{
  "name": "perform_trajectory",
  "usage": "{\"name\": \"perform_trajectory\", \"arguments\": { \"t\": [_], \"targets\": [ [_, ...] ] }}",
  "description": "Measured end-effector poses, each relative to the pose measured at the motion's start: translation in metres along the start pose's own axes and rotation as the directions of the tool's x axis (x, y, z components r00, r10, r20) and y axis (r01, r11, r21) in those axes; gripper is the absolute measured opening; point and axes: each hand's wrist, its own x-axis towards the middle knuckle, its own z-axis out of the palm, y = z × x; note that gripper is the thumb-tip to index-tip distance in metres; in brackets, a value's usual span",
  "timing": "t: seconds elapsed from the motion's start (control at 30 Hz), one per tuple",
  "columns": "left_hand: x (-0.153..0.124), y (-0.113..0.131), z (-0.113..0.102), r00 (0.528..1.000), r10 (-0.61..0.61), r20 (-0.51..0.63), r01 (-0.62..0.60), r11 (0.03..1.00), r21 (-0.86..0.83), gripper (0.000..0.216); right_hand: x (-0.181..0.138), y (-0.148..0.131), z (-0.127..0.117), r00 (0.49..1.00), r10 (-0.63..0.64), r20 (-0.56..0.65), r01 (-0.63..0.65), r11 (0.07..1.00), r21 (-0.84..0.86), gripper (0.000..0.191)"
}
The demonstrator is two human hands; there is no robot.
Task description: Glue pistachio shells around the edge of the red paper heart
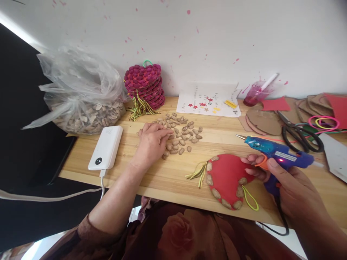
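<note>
My left hand (153, 141) is over a scatter of unshelled peanuts (181, 142) on the wooden table. Its fingers are bent and drawn together; what the fingertips hold, if anything, is hidden. My right hand (287, 182) grips a blue glue gun (282, 153), with fingers at its orange trigger. The metal nozzle points left, and a small red light glows on the body. Below the nozzle lies a red heart-shaped piece (227, 173), partly behind my right fingers. Peanuts line part of its edge, with a yellow-green tassel (199, 173) at its left and a yellow loop (251, 198) at its right.
A plastic bag of peanuts (86, 112) and a white power bank (105, 148) are at left. Stacked purple-red peanut hearts (146, 85) lean against the wall. Printed paper (208, 99), a stained cup (255, 94), scissors (295, 135) and cardboard pieces (262, 119) line the back.
</note>
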Motion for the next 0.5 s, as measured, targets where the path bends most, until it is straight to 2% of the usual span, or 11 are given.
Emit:
{"name": "perform_trajectory", "arguments": {
  "t": [0.13,0.37,0.5],
  "targets": [
    [0.0008,-0.0005,-0.0023,0.999,-0.026,-0.048,0.025,1.0,-0.007,0.021,-0.0008,-0.0006,0.0002,1.0,-0.014,0.0,0.014,1.0,0.009,0.026],
    [0.0015,0.0016,0.0001,1.0,-0.011,-0.022,0.013,0.997,0.074,0.013,-0.0049,-0.006,0.0052,1.0,-0.023,0.002,0.023,1.0,0.006,0.025],
    [0.0025,0.0017,0.0005,0.999,-0.016,-0.03,0.019,0.996,0.086,0.014,-0.0064,-0.0089,0.007,0.998,-0.007,0.06,0.005,0.999,0.039,0.023]
  ]
}}
